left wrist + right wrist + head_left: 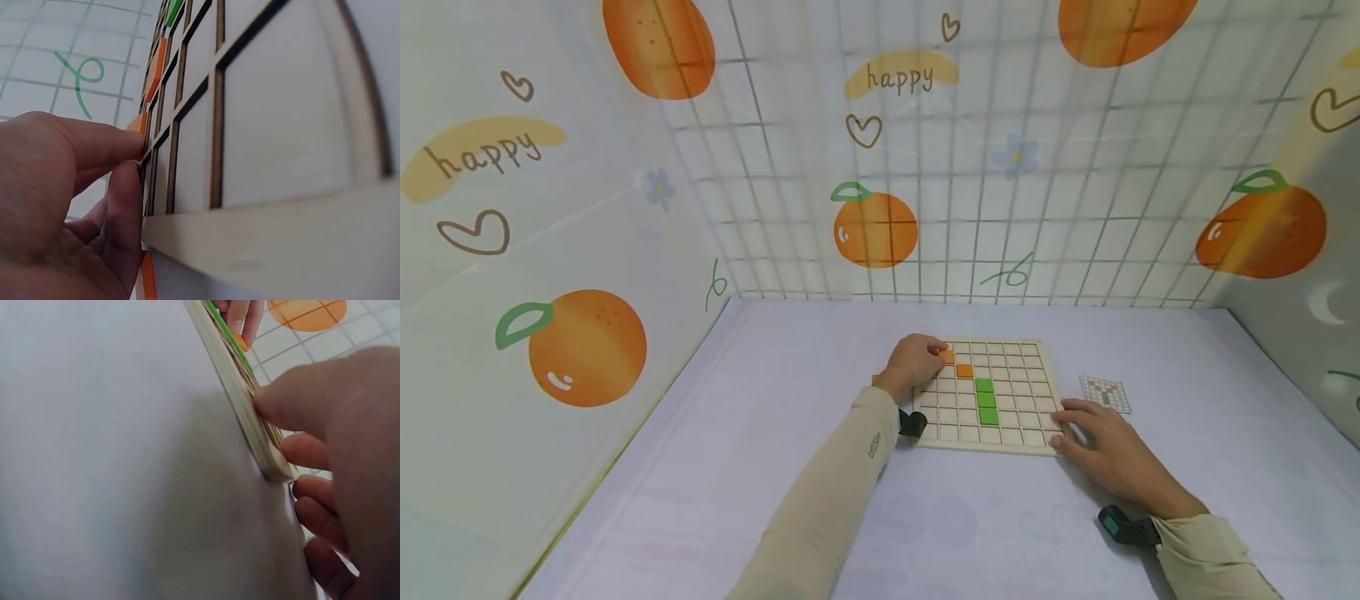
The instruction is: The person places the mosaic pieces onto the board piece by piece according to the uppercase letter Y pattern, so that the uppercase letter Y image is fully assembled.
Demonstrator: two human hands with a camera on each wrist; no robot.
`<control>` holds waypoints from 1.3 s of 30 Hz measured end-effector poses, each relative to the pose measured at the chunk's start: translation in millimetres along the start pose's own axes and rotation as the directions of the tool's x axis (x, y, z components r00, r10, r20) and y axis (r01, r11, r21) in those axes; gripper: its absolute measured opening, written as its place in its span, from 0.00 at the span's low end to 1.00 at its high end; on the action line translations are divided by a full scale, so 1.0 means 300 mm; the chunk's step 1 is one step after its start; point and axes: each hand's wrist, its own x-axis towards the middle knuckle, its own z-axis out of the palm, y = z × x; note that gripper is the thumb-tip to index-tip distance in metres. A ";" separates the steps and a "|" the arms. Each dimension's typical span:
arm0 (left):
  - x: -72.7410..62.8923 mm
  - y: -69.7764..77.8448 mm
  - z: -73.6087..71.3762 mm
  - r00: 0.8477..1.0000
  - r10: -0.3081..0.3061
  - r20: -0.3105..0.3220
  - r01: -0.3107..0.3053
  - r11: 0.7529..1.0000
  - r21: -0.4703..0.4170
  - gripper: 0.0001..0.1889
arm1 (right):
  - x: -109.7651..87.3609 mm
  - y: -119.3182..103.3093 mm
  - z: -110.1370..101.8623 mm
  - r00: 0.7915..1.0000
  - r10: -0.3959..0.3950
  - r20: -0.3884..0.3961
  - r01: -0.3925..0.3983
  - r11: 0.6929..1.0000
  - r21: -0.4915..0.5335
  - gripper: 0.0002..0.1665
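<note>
A pale wooden grid board [1020, 402] lies on the table. Three green tiles [988, 416] form a short column in its cells, and an orange tile [964, 371] sits diagonally up and left of them. At the board's far left corner, my left hand [913, 364] pinches another orange tile [947, 357] at a cell; the fingertips partly cover it. My right hand [1108, 450] rests at the near right corner, with thumb and index fingertip touching the board's edge and the other fingers [319, 512] loosely bent beside it.
A small card [1105, 393] printed with a coloured grid pattern lies right of the board. More orange [875, 380] shows left of the board, mostly hidden behind the left wrist. Printed curtains [790, 208] over wire mesh stand behind the table.
</note>
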 end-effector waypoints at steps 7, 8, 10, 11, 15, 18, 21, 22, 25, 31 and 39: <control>0.009 -0.005 0.002 1.000 0.009 0.006 -0.009 1.000 0.019 0.17 | -0.001 0.000 0.002 1.000 -0.009 -0.007 0.009 1.000 -0.004 0.28; 0.011 -0.006 0.003 1.000 0.010 0.006 -0.010 1.000 0.025 0.17 | -0.001 0.000 0.002 1.000 -0.008 -0.008 0.008 1.000 -0.004 0.28; 0.014 -0.008 0.005 1.000 0.009 0.004 -0.009 0.999 0.032 0.17 | -0.001 -0.001 0.001 1.000 -0.007 -0.010 0.007 1.000 -0.006 0.28; 0.017 -0.008 0.006 1.000 0.009 0.003 -0.009 0.999 0.036 0.17 | 0.000 -0.002 0.002 1.000 -0.005 -0.009 0.005 1.000 -0.006 0.28; 0.016 -0.004 0.008 1.000 0.000 0.004 0.000 0.999 0.043 0.17 | 0.000 -0.002 0.002 1.000 -0.001 -0.008 0.001 1.000 -0.005 0.28; 0.012 0.001 0.007 1.000 -0.008 0.008 0.008 0.999 0.048 0.17 | -0.001 -0.001 0.002 1.000 0.002 -0.006 -0.002 1.000 -0.004 0.28; 0.011 0.005 0.006 1.000 -0.009 0.015 0.008 0.998 0.060 0.17 | -0.003 -0.001 0.002 1.000 0.004 -0.005 -0.004 1.000 -0.002 0.28; 0.011 0.006 0.006 1.000 -0.007 0.017 0.006 0.998 0.066 0.17 | -0.003 -0.001 0.003 1.000 0.005 -0.004 -0.005 1.000 -0.001 0.28; 0.011 0.007 0.005 1.000 -0.003 0.022 0.001 0.997 0.076 0.17 | -0.003 0.000 0.002 1.000 0.004 -0.006 -0.004 1.000 -0.001 0.28; 0.009 0.006 0.003 1.000 0.001 0.015 -0.002 0.997 0.075 0.17 | -0.001 0.001 0.002 1.000 0.011 0.000 -0.011 1.000 -0.002 0.28; 0.008 0.009 0.007 1.000 -0.008 0.005 0.008 0.997 0.077 0.16 | 0.001 -0.002 0.000 1.000 0.019 0.008 -0.019 1.000 0.000 0.29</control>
